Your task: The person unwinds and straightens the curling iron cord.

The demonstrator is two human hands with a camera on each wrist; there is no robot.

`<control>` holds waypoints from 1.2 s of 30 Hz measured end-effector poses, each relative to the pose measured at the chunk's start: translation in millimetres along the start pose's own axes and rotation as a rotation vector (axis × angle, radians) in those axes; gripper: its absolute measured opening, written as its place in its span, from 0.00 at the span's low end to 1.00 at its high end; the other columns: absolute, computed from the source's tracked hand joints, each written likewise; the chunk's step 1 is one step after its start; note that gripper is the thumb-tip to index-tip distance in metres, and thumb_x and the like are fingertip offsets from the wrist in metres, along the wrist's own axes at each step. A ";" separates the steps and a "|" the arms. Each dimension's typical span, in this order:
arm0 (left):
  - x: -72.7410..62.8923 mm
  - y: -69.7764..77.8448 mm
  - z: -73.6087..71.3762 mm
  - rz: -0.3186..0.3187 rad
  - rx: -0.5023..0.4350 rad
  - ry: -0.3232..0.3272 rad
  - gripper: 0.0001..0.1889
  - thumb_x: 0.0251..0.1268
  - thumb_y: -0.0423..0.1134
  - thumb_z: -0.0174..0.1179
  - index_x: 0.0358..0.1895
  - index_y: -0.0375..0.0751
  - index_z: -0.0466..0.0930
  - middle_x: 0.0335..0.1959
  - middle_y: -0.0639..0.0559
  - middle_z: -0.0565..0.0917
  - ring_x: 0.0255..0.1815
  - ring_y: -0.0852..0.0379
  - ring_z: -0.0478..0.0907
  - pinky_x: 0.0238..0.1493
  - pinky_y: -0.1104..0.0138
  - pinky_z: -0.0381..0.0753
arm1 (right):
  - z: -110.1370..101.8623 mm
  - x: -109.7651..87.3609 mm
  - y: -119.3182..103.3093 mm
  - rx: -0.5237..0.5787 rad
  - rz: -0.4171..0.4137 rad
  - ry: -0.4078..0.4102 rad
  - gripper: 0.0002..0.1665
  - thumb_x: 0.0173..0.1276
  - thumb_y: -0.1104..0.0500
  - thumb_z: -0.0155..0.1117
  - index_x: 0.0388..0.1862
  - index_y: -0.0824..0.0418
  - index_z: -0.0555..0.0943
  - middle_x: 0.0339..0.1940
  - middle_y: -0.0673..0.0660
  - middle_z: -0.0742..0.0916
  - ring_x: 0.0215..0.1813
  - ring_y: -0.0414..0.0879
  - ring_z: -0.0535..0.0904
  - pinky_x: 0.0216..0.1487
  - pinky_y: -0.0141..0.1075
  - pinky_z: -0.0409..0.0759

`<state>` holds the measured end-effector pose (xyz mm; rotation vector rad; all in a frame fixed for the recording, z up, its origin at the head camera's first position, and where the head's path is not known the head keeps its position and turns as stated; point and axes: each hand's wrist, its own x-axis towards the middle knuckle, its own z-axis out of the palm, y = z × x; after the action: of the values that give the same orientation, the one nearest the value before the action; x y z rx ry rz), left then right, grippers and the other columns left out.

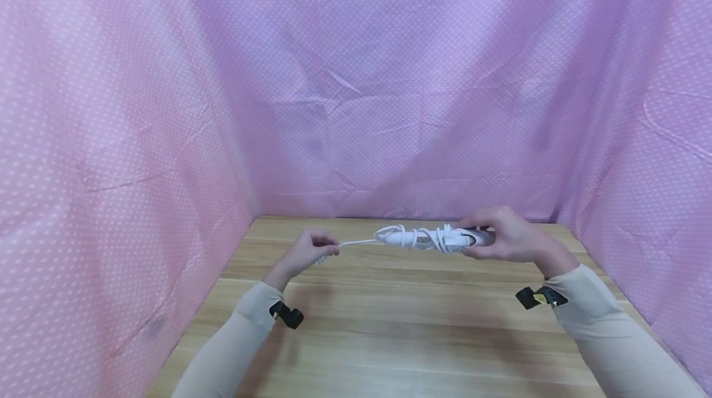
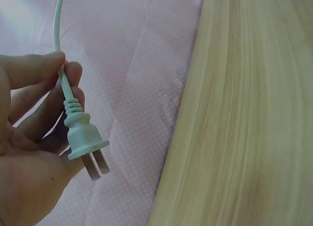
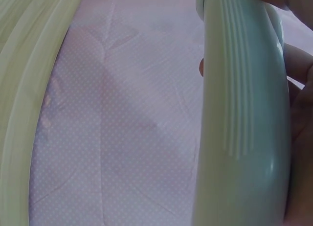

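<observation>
My left hand pinches a white power cord between thumb and fingers, just above its two-pin plug. The plug hangs below the fingertips, prongs pointing down in the left wrist view. From there the cord stretches right to a white handheld electric appliance, whose kind I cannot tell. Several loops of cord wind around its handle. My right hand grips the darker, shiny end, thumb and fingers on opposite sides. In the right wrist view its smooth curved body has raised parallel ridges. Both hands hold everything above the table.
Underneath is a light wood-grain table. Pink dotted cloth hangs at the back and on both sides, close to the table's edges. A black wrist camera is strapped to the left sleeve and another to the right.
</observation>
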<state>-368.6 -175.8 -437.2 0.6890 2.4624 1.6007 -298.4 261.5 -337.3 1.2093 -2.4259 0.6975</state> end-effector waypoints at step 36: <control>-19.7 59.5 -40.1 0.464 -0.619 0.049 0.18 0.67 0.18 0.48 0.36 0.40 0.86 0.30 0.51 0.84 0.34 0.60 0.78 0.37 0.73 0.79 | 7.9 -18.4 5.8 0.029 0.139 -0.067 0.17 0.51 0.59 0.78 0.42 0.53 0.86 0.30 0.41 0.85 0.27 0.32 0.76 0.26 0.29 0.77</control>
<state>-346.7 -197.9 -369.6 1.1520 1.7244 2.3931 -293.1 271.9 -354.6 1.1000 -2.5832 0.7449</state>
